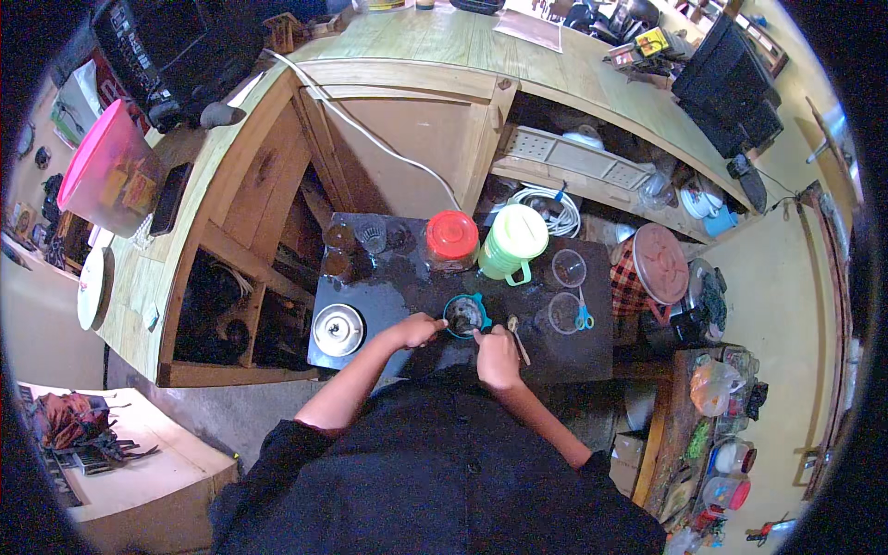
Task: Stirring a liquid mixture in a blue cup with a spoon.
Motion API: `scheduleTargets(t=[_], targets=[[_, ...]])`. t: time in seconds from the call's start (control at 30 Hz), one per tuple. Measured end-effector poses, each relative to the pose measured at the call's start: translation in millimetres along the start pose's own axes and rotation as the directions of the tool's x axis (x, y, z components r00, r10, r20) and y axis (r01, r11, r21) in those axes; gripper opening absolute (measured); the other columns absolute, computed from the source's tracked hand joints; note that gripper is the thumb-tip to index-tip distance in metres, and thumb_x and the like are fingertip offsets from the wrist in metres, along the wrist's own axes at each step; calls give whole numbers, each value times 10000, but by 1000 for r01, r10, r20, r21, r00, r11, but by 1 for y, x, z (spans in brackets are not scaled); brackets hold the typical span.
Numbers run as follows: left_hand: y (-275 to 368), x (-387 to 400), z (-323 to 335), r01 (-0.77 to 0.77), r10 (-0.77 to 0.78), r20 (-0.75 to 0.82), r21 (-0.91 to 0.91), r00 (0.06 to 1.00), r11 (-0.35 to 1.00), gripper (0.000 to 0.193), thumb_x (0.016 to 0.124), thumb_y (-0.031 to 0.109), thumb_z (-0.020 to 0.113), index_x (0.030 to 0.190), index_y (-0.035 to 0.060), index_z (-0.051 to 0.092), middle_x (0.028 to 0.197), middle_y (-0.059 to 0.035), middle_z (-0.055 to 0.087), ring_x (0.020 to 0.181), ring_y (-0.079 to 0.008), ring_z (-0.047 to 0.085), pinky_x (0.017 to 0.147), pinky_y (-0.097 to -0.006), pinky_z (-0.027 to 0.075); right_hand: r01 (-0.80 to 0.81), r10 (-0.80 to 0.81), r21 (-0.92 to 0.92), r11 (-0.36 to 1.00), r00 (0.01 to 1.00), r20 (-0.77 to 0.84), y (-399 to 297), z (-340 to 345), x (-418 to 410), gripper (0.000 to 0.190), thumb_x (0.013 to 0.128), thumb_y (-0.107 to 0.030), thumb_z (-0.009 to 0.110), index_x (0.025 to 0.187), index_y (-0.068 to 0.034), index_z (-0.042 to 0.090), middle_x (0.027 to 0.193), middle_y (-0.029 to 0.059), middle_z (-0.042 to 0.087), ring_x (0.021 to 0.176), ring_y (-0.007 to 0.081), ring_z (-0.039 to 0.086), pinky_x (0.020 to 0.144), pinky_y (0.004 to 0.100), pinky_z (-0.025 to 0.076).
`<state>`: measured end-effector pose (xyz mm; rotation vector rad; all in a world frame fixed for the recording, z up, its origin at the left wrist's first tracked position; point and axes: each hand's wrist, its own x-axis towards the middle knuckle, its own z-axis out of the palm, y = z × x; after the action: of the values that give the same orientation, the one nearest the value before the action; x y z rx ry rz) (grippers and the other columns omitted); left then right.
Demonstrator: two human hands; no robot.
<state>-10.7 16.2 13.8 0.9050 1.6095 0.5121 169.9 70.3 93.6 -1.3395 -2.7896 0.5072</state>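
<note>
Between my hands, over a dark tabletop point(416, 350), is a small round teal-rimmed strainer point(465, 316) with dark and pale matter inside. My left hand point(419, 330) pinches its left edge with thumb and finger. On the other side, my right hand point(497, 354) grips it near the lower right of the rim. A spoon point(519, 340) lies just right of that hand. Farther right are two clear round plastic containers point(569, 268) and scissors point(584, 309) with blue handles. A round metal lidded pot point(338, 330) stands left of my left hand.
At the dark table's back stand a red-lidded jar point(451, 236), a pale green jug point(513, 243) and several glasses point(373, 238). Behind runs a wooden counter point(416, 41) with open shelves, a white cable point(374, 142) crossing its front. A lidded bucket point(660, 263) stands beyond the table's right edge.
</note>
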Motion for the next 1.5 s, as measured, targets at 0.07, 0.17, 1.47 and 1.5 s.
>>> scheduleTargets(t=[0.07,0.17,1.47,1.5], targets=[[-5,4,1,10,-10,-11,-15,1000,1000,519,831,455,428,576,9,500,540,-67,495,492,-183,464,507,-346,385,30,-31,-36,999,999,-37,7,14,9,218,801,-146,474,769,14,619,798,201,529,764,355,543,673,431,437],[-6,6,4,19,-20,-16,-27,1000,999,522,834,455,422,565,14,494,524,-64,486,487,-182,459,508,-348,382,82,-83,-13,997,995,-57,18,17,21,181,762,-69,467,800,-20,638,722,213,524,681,367,544,614,437,432],[-13,5,4,-51,53,-30,61,998,997,493,843,444,410,586,31,491,516,-54,467,461,-172,411,460,-350,344,69,-65,244,967,998,-25,10,11,8,198,814,-120,453,806,-7,617,856,231,540,781,374,553,690,436,438],[-12,5,4,-110,113,-43,67,993,992,503,829,448,431,543,39,485,509,-54,472,439,-174,412,443,-343,343,35,-24,292,956,999,-40,8,7,4,197,814,-127,458,810,-14,620,857,227,538,807,366,547,699,435,432]])
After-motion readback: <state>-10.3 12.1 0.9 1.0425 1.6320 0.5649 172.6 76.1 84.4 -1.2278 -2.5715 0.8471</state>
